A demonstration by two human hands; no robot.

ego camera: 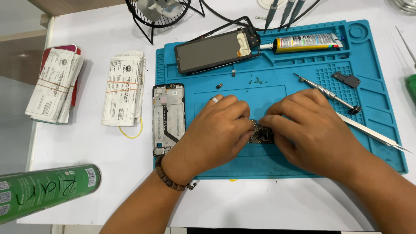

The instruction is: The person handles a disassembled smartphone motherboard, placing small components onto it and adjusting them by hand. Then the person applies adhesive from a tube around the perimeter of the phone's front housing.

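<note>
Broadly spread across the white table [260, 208]: a blue work mat [381, 143] with moulded trays and ridges. Standing open just off its left edge, a stripped phone frame [168, 119], black, with metal shielding showing inside. Lying along the mat's upper edge, a dark phone screen [208, 54], and beside that a tube of adhesive [305, 42]. Resting to the right, a slim screwdriver [327, 92] and pale tweezers [375, 134]. Off to the left on the table, two banded bundles of papers [124, 89], and near the bottom corner a green spray can [47, 190].

Meeting at mid-mat, left hand [216, 134], ringed and with a bead bracelet at the wrist, and right hand [310, 130]. Pinched between the curled fingertips of both, a small circuit board [261, 135]: dark, roughly rectangular, studded with tiny metallic parts, held low over or on the mat's flat central panel, mostly hidden by the fingers. Cannot tell whether it touches the mat. Scattered above the hands, a few tiny loose parts [219, 86].
</note>
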